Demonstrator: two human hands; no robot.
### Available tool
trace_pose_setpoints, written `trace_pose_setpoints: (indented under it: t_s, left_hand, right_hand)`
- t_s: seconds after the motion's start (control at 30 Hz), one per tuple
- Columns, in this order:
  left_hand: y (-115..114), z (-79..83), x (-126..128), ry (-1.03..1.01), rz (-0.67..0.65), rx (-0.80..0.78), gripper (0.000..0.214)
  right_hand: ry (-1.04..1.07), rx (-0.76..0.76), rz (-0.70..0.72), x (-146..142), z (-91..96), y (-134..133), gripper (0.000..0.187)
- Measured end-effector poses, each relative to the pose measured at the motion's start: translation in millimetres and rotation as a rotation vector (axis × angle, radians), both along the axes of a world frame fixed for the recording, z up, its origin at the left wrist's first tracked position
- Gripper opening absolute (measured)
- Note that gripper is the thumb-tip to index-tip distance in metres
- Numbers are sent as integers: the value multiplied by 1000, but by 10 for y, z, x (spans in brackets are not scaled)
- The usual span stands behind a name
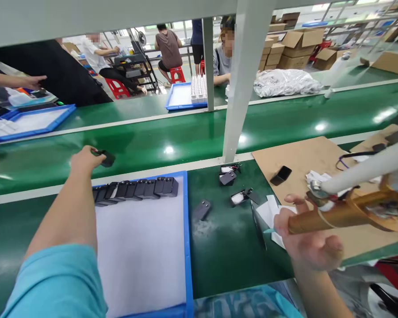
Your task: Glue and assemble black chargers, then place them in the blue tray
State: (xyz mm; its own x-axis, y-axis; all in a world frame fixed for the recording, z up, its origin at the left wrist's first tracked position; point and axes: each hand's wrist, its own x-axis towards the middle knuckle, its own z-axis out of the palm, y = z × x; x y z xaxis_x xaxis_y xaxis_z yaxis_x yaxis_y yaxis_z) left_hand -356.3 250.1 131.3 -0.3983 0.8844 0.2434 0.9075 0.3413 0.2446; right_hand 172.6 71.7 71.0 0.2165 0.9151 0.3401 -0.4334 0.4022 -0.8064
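My left hand (84, 160) reaches forward over the green conveyor belt (185, 141) and pinches a small black part (105, 157). Just below it a blue tray (186, 229) with a white liner holds a row of several black parts (135, 189) along its far edge. My right hand (307, 236) is wrapped around a brown-handled tool (345, 214) with a white hose, held above the near table. Loose black parts (202, 210) and small open pieces (239, 196) lie between the tray and that hand.
A grey frame post (239, 88) stands mid-belt. A cardboard sheet (305, 159) at right carries a black part and scraps. Across the belt sit blue trays (29, 121), a plastic bag (285, 82), stacked cartons, and several seated people; another person's hand (29, 81) rests at far left.
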Motion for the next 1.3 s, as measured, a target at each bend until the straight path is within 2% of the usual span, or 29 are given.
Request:
trace_pose_setpoints:
  t_s: [0.07, 0.13, 0.2, 0.27, 0.33, 0.4, 0.47, 0.53, 0.67, 0.77, 0.87, 0.97, 1.03, 1.1, 1.2, 1.3]
  left_hand:
    - [36, 189, 177, 10, 62, -36, 48]
    - [-106, 374, 508, -8, -16, -71, 55]
    - [-475, 491, 960, -65, -179, -33, 62]
    - [-1006, 487, 1463, -176, -368, -6, 60]
    - [-1565, 358, 1942, -268, -590, -95, 46]
    - [-2030, 145, 2346, -293, -750, -238, 30]
    - [-2345, -97, 2656, -319, -831, -373, 31]
    - [-2525, -325, 2872, -310, -854, -386, 35]
    - [-2667, -656, 3100, -346, -793, -287, 48]
    - [-2718, -818, 3179, -551, -690, -216, 49]
    - [-2754, -975, 3236, -780, -526, -176, 50]
    - [-2779, -1129, 3297, -909, -420, -63, 41]
    - [-2793, -1212, 3346, -879, -419, 30, 35]
    - [-2803, -1273, 3400, -761, -472, 84, 33]
    - [-2792, -1339, 3484, -554, -541, 118, 46]
    - [-2754, -1365, 3547, -435, -493, 132, 42]
  right_hand:
    - [8, 11, 16, 12, 15, -38, 47]
    - [11, 3, 22, 19, 20, -80, 46]
    - [23, 0, 16, 17, 19, -121, 44]
    - [30, -2, 18, 11, 14, -155, 45]
    - [33, 5, 38, 8, 10, -180, 45]
    - [31, 16, 67, 10, 7, -196, 43]
    - [31, 26, 96, 16, 4, -207, 41]
    - [35, 34, 123, 22, 1, -218, 40]
    - [42, 37, 159, 22, 0, -243, 41]
    - [66, 31, 176, -7, 13, -260, 42]
    - [123, 52, 211, -77, 34, -269, 38]
    - [150, 55, 259, -178, 53, -260, 37]
    - [142, 31, 289, -248, 68, -245, 40]
    - [134, 17, 309, -307, 86, -230, 42]
    - [132, 9, 330, -364, 119, -214, 43]
    - [139, -2, 329, -388, 141, -213, 44]
